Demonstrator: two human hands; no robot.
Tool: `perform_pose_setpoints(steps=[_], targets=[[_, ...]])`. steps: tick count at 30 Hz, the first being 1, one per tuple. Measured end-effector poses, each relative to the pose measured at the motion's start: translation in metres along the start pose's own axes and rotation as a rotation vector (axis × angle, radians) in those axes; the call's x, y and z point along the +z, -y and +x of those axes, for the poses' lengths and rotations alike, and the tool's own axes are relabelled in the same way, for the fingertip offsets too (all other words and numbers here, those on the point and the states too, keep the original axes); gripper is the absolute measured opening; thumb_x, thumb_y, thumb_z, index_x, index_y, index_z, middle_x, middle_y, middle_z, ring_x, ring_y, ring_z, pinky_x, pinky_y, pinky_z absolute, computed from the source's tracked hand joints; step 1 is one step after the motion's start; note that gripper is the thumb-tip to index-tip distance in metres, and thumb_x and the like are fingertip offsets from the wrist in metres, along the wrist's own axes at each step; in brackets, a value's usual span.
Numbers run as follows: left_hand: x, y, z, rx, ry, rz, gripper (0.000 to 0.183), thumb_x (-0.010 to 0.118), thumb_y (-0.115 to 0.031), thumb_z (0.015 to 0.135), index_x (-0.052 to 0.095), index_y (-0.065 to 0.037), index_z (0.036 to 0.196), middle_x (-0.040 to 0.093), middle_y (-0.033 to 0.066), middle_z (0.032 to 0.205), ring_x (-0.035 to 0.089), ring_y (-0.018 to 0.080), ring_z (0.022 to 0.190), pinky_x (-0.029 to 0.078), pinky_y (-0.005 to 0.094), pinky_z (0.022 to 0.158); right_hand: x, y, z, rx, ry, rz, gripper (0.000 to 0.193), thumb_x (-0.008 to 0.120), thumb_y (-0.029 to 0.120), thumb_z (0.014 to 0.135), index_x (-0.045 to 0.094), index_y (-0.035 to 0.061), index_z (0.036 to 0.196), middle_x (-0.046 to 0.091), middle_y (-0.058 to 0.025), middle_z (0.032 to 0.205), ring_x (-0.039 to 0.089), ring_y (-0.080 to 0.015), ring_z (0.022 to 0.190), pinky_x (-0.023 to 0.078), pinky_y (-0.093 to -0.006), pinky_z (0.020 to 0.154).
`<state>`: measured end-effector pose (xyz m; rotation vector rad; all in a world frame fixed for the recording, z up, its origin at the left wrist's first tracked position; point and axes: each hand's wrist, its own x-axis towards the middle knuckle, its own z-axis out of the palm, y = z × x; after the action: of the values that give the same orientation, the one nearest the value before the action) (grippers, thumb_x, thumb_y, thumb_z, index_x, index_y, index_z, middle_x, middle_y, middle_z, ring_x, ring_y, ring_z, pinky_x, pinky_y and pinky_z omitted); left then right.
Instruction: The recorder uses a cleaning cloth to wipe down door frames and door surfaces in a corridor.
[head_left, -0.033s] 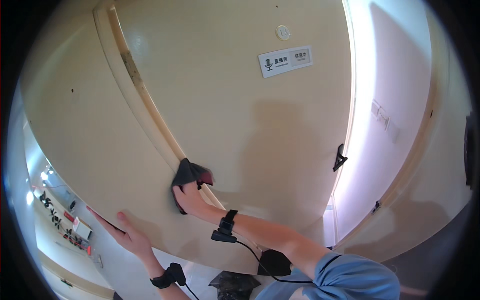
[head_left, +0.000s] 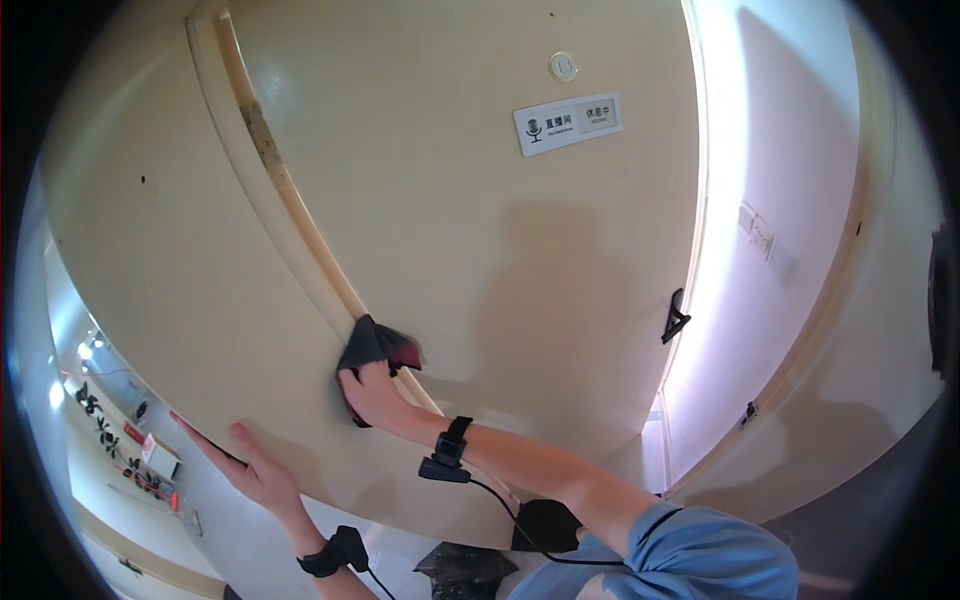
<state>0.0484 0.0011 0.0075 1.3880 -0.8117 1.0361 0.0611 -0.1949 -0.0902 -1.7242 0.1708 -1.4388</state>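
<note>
My right hand presses a dark grey cloth against the door frame, where the frame meets the cream wall panel. A dark red patch shows at the cloth's right side; the fingertips are hidden beneath it. Lower and to the left, my left hand rests by the panel's lower left edge, fingers stretched out and thumb raised, holding nothing that I can see. Both wrists wear black straps with cabled boxes. Right of the cloth stands a cream door with a black lever handle.
A white sign and a round plate are on the door. Bright light comes through the gap at its right edge. Black plastic lies on the floor below. Potted plants and a white box stand far left.
My right hand and the cloth sit very slightly further left in the picture, and the whole view has shifted a little the same way. My left hand stays at the panel's edge.
</note>
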Motion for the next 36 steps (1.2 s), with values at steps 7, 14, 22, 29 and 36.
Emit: perform_pose_setpoints(steps=[7,14,22,29,36], targets=[[-0.009,0.001,0.001,-0.037,0.012,-0.037,0.067,0.049,-0.029,0.110,0.020,-0.003,0.164,0.022,0.0162,0.170,0.028,0.0320,0.155,0.027,0.0409,0.124,-0.055,0.091,0.045,-0.127,0.118,0.059,0.039,0.067,0.008,0.082,0.053,-0.0088,0.114,0.054,-0.0307,0.119,0.049,-0.0505,0.112,0.044,-0.0521,0.096],[-0.009,0.006,0.000,-0.029,0.012,-0.109,0.065,0.048,-0.021,0.109,0.019,0.000,0.163,0.018,0.0164,0.172,0.018,0.0319,0.158,0.018,0.0422,0.127,-0.104,0.115,0.167,-0.411,-0.055,-0.276,0.021,0.060,0.008,0.084,0.057,-0.0036,0.102,0.058,-0.0270,0.105,0.053,-0.0501,0.100,0.044,-0.0545,0.087],[-0.016,0.012,-0.002,-0.029,0.029,-0.143,0.066,0.049,-0.017,0.107,0.018,0.002,0.162,0.015,0.0187,0.172,0.016,0.0334,0.159,0.016,0.0447,0.127,-0.138,0.120,0.287,-0.889,-0.272,-0.712,0.032,0.063,0.021,0.086,0.068,-0.0061,0.103,0.065,-0.0281,0.113,0.056,-0.0486,0.109,0.042,-0.0556,0.103],[-0.014,0.017,-0.003,0.029,0.060,-0.097,0.067,0.049,-0.018,0.108,0.017,0.000,0.163,0.014,0.0173,0.172,0.015,0.0306,0.159,0.014,0.0429,0.127,-0.131,0.187,0.352,-1.002,-0.190,-0.744,0.032,0.063,0.021,0.090,0.066,-0.0030,0.111,0.063,-0.0263,0.119,0.054,-0.0482,0.115,0.038,-0.0559,0.109],[-0.018,0.009,0.000,0.035,0.033,-0.065,0.065,0.054,-0.011,0.104,0.025,0.002,0.161,0.023,0.0205,0.169,0.021,0.0362,0.157,0.020,0.0460,0.126,-0.119,0.163,0.308,-1.117,-0.027,-0.752,0.036,0.067,0.022,0.088,0.064,0.0033,0.118,0.061,-0.0231,0.120,0.053,-0.0473,0.113,0.041,-0.0553,0.103]])
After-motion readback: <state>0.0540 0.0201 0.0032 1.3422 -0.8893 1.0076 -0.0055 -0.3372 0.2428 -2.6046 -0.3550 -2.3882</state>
